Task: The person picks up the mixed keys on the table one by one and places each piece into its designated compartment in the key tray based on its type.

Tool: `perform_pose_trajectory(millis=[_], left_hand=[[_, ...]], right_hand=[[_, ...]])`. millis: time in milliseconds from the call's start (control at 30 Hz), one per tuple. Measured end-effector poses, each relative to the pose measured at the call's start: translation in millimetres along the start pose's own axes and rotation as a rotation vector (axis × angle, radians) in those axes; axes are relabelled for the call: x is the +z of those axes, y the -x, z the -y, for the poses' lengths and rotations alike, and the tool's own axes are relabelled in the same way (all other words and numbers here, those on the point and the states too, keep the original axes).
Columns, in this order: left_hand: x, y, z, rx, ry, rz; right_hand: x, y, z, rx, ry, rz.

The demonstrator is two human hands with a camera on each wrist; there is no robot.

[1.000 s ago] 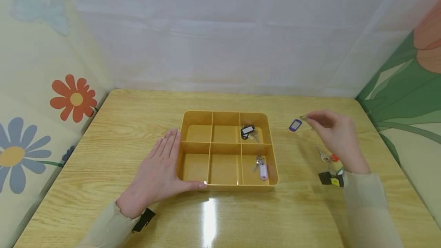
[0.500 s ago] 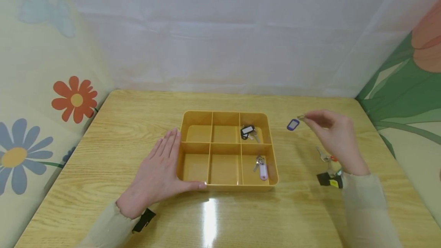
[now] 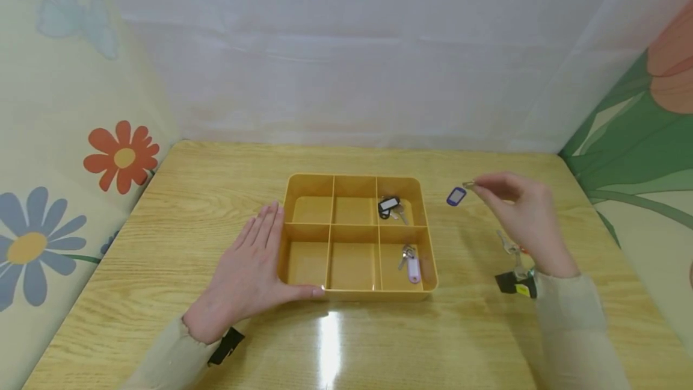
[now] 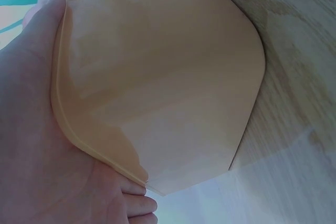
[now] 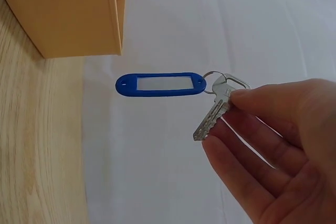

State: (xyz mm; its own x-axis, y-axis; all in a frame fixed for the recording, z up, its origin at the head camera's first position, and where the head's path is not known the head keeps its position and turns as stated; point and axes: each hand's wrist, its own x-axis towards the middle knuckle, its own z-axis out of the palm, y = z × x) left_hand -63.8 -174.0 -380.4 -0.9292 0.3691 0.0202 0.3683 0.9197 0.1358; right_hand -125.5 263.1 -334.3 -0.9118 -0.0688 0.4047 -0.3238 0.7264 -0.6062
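Note:
Between thumb and fingers, my right hand (image 3: 522,212) pinches a silver key (image 5: 215,111) by its head. A blue key tag (image 5: 160,84) hangs from the key's ring; in the head view it is in the air to the right of the yellow divided box (image 3: 354,295). My left hand (image 3: 246,269) lies with straight fingers along the box's left side, its thumb on the front rim. Keys with a black tag (image 3: 388,204) lie in the back right compartment. In the front right one are keys with a lilac tag (image 3: 414,269).
More keys (image 3: 509,245) and tags, one black (image 3: 506,282), lie on the wooden table (image 3: 460,342) beneath the right forearm, partly covered by it. White cloth (image 3: 346,77) hangs behind the table. Painted panels stand at both sides.
My right hand has moved slightly left, bringing the key and blue tag closer to the box. The left hand and the box have stayed in place.

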Motion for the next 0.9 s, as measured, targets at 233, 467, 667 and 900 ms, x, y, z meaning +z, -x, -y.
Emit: perform_pose_trajectory(millis=[233, 467, 667, 900], left_hand=[[-0.7, -0.3, 0.1, 0.005, -0.003, -0.005], [-0.9, -0.9, 0.3, 0.001, 0.001, 0.005], [-1.2, -1.4, 0.0, -0.001, 0.0, 0.011], [-1.1, -1.0, 0.0, 0.003, -0.006, 0.004]], right_hand=[[0.8, -0.2, 5.6, 0.001, 0.004, 0.011], [2.3, -0.6, 10.6, -0.041, -0.014, 0.009], [3.3, -0.6, 15.0, -0.051, -0.018, 0.012], [5.3, 0.2, 20.2, -0.107, -0.035, -0.003]])
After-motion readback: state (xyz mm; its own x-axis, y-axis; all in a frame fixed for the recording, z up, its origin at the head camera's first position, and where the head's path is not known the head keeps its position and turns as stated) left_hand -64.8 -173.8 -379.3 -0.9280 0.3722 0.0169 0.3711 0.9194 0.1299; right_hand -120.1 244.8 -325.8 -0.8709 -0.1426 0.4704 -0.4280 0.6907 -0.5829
